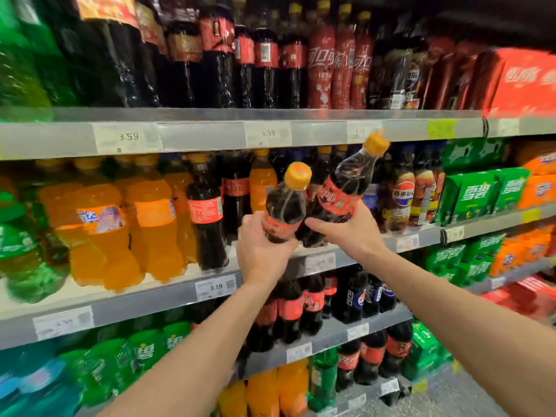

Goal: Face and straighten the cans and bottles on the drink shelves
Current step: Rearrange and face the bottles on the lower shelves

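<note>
I hold two dark cola bottles with orange caps and red labels in front of the second shelf (319, 260). My left hand (264, 251) grips the lower part of the left bottle (285, 203), which leans slightly right. My right hand (349, 233) grips the right bottle (343, 188) round its label, tilted with its cap up and to the right. The two bottles touch near their bases. A gap in the shelf row lies behind them.
An upright cola bottle (206, 218) and orange soda bottles (150, 218) stand left of the gap. Pepsi bottles (403, 197) and green multipacks (472, 194) are to the right. Taller cola bottles (264, 61) fill the shelf above, smaller colas (301, 308) the shelf below.
</note>
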A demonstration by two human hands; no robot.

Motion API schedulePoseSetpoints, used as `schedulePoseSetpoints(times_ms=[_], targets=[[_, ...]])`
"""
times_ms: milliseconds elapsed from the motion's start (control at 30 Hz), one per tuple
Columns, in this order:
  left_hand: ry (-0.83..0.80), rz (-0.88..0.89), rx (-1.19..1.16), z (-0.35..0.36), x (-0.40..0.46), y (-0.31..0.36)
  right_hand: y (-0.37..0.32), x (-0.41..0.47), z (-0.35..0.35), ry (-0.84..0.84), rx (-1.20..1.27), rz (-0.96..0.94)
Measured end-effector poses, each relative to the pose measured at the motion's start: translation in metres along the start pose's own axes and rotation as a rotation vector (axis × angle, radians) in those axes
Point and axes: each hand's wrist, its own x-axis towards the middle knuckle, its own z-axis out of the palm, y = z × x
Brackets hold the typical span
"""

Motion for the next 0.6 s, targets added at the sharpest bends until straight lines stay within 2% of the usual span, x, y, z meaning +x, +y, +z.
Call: schedulePoseSetpoints(times_ms=[100, 200, 467, 600], targets=[[-0.013, 0.019, 0.039, -0.044, -0.007, 0.000, -0.021, -0.012, 0.025, -0.146, -0.035, 0.017], [0.006, 0.011, 0.036, -0.086, -0.009, -0.003, -0.040, -0.021, 0.056, -0.196, -0.040, 0.027], [0.075, -0.054, 0.121, -0.157, 0.008, -0.020, -0.060, -0.022, 0.109, -0.165, -0.070, 0.026], [0.040, -0.086, 0.153, -0.171, 0.016, -0.023, -0.056, -0.011, 0.136, -0.180, -0.200, 0.075]])
